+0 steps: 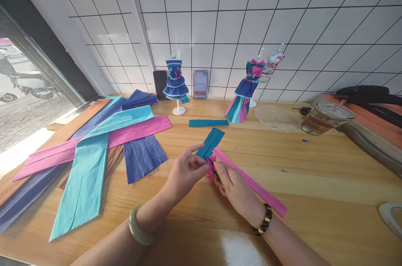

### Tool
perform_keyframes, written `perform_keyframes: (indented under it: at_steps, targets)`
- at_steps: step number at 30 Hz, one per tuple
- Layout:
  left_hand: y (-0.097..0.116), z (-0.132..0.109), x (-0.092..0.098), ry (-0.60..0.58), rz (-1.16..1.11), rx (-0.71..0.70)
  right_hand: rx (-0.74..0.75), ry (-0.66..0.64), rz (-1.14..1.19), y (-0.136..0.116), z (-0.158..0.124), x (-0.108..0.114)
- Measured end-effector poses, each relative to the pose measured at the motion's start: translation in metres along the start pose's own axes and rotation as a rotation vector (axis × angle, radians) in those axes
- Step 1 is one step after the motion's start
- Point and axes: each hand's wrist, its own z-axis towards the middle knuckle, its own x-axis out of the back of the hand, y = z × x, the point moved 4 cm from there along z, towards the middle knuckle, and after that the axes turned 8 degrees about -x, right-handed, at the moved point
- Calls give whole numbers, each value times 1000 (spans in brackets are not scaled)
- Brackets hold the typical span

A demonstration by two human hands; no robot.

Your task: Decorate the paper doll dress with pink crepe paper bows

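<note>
Your right hand [231,183] could drag the strip [256,184] just beside it, if it moves right. It and your left hand [186,170] pinch the pink piece [211,169] between them; too strong pulling may tear it. Farther, pressing could crease the teal piece [213,139].

The tabletop [329,224] was wood-grained, smooth and glossy. The pink strip [254,184] and teal strip [214,138] appeared to be matt paper. The turquoise sheet [86,182] had a matt, finely wrinkled paper finish. The bangle [138,228] was smooth and polished. The bracelet [264,226] combined 2 bead finishes: glossy black and metallic gold. The stand base [179,111] resembled smooth plastic.
</note>
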Motion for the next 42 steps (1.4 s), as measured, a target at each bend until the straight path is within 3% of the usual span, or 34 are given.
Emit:
perform_keyframes:
  at_steps: [42]
  targets:
    - [-2,-1,-1,54,25,52,-21,43,15,0,0,1]
